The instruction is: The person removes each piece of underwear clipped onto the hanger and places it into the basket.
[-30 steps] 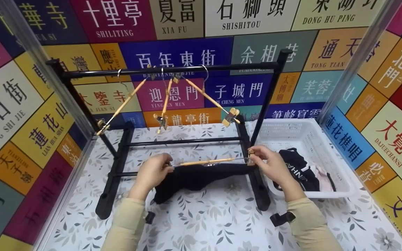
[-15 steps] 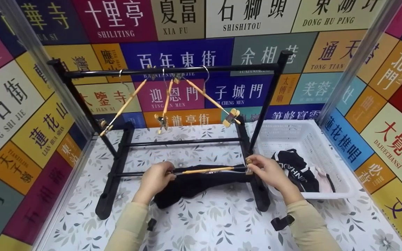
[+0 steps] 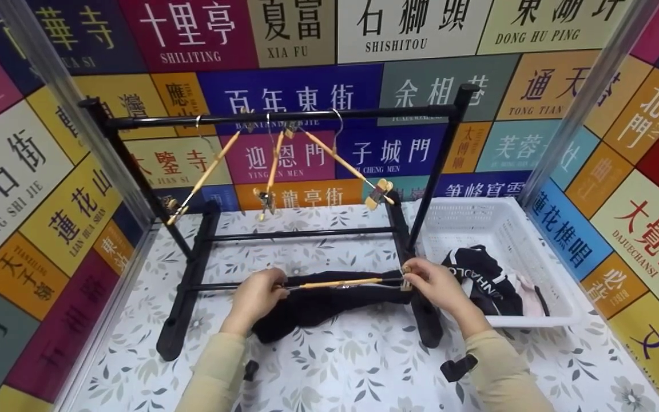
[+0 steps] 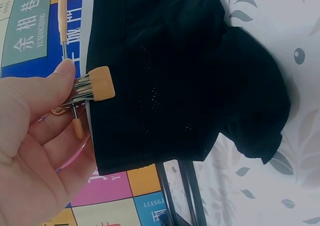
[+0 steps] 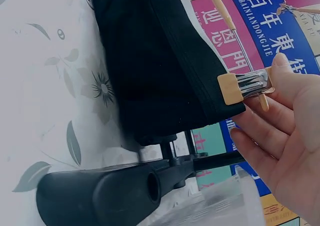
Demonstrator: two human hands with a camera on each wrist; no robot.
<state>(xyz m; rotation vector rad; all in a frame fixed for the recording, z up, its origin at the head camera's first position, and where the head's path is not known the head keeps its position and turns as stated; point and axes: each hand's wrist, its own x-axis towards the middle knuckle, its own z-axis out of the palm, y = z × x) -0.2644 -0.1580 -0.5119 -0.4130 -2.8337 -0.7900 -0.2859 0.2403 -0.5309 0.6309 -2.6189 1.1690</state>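
Note:
In the head view my left hand and right hand hold opposite ends of a clip hanger with a wood-coloured bar. A black garment hangs from it, its lower part lying towards the tabletop. The left wrist view shows my thumb and fingers pinching one metal clip, whose tan pad lies on the garment's waist edge. At the other corner, in the right wrist view, my right thumb and fingers pinch the second clip, its tan pad also on the cloth. The hanger's hook is not clearly visible.
A black rack stands around the work, with three bare clip hangers on its top rail, one being a slanted hanger. Its right foot lies beside my right hand. A white basket at right holds black and pale pink clothes.
Both hands have lowered the hanger and garment and brought them slightly nearer to me. During the last half second they have hardly moved. Both clips are held throughout.

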